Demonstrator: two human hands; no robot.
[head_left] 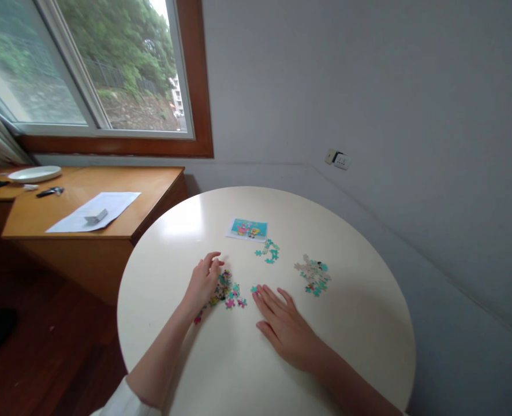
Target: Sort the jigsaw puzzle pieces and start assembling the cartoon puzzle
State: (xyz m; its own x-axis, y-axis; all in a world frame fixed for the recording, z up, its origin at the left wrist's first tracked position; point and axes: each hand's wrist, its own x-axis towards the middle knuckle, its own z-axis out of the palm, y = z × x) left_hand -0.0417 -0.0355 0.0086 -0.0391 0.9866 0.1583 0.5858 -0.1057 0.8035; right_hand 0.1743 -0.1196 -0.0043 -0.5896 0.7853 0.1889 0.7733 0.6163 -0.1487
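My left hand (204,281) hovers at or just over the left edge of a heap of mixed puzzle pieces (225,283), fingers apart and curled a little; its palm hides part of the heap. My right hand (284,326) lies nearly flat with fingers stretched out. Under its fingertips is a teal puzzle piece (254,289) on the table. A small group of teal pieces (269,252) lies beyond my hands, just below a picture card (249,229) with cartoon figures. Farther right is a second heap of teal and pale pieces (315,276).
Everything lies on a round white table (346,358). To the left stands a wooden desk (86,179) with a white sheet (117,202), a small white box (96,216) and a white plate (34,174). A wall socket (341,161) is behind the table.
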